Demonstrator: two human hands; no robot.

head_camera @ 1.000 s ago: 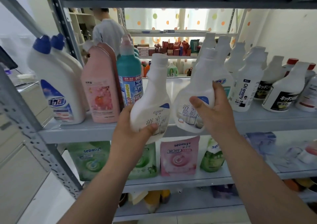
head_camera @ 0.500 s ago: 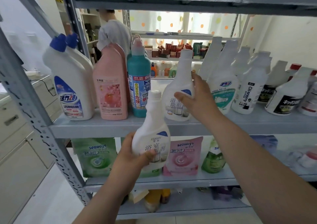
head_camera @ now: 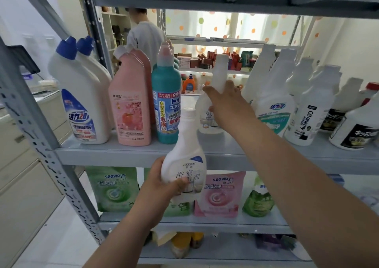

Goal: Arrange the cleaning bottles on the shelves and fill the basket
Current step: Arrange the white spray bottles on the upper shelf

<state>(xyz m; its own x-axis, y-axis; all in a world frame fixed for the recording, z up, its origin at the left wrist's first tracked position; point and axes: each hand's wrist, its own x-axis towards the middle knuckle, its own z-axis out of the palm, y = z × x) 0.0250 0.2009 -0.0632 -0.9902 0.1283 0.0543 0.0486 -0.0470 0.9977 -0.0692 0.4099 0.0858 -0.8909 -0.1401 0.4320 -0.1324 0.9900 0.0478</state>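
My left hand [head_camera: 162, 185] grips a white bathroom-cleaner bottle [head_camera: 184, 157] upright in front of the grey shelf's [head_camera: 131, 155] front edge. My right hand [head_camera: 227, 103] reaches deep over the shelf and holds a second white bottle [head_camera: 217, 77] of the same kind, which stands between the teal bottle [head_camera: 167, 105] and a white bottle with a green label [head_camera: 272, 103]. Its lower part is hidden behind my hand and the front bottle.
On the same shelf stand two white blue-capped bottles [head_camera: 80, 95], pink bottles [head_camera: 131, 103] and several white bottles [head_camera: 311, 107] to the right. Green and pink refill pouches [head_camera: 220, 194] sit on the shelf below. A person [head_camera: 143, 36] stands behind the rack.
My right hand pushed its bottle further back onto the shelf, next to the teal bottle. My left hand lowered its bottle below the shelf edge and keeps it there.
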